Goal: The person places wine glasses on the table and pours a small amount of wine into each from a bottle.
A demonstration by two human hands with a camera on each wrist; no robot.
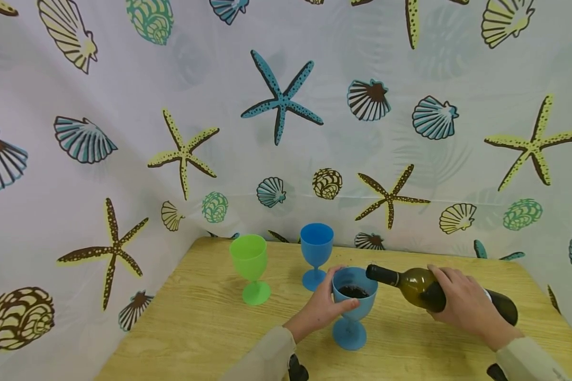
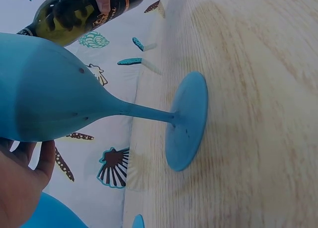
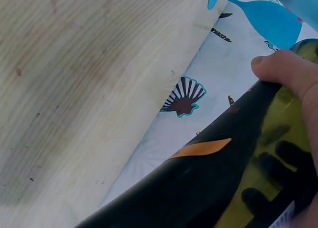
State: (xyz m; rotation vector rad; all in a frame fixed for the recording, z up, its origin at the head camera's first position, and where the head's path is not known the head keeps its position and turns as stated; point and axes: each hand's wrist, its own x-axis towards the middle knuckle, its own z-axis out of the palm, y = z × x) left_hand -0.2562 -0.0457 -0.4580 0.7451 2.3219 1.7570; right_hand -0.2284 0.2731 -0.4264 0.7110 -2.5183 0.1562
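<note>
My left hand (image 1: pixel 321 307) grips the bowl of a light blue plastic goblet (image 1: pixel 355 316), thumb across the near side. Dark liquid (image 1: pixel 354 291) lies inside the goblet. In the left wrist view the goblet's round foot (image 2: pixel 188 121) is at the wooden tabletop. My right hand (image 1: pixel 464 304) holds a dark-labelled glass wine bottle (image 1: pixel 417 288) around its body. The bottle leans to the left, nearly level, its black neck right at the goblet's right rim. Up close in the right wrist view, the thumb (image 3: pixel 285 69) presses along the bottle's side (image 3: pixel 223 153).
Behind the held goblet stands a deeper blue goblet (image 1: pixel 316 246). A bright green goblet (image 1: pixel 249 256) is farther left. All are on a light wooden table (image 1: pixel 186 328). A white curtain (image 1: pixel 238 159) printed with starfish and shells hangs along the table's back and left.
</note>
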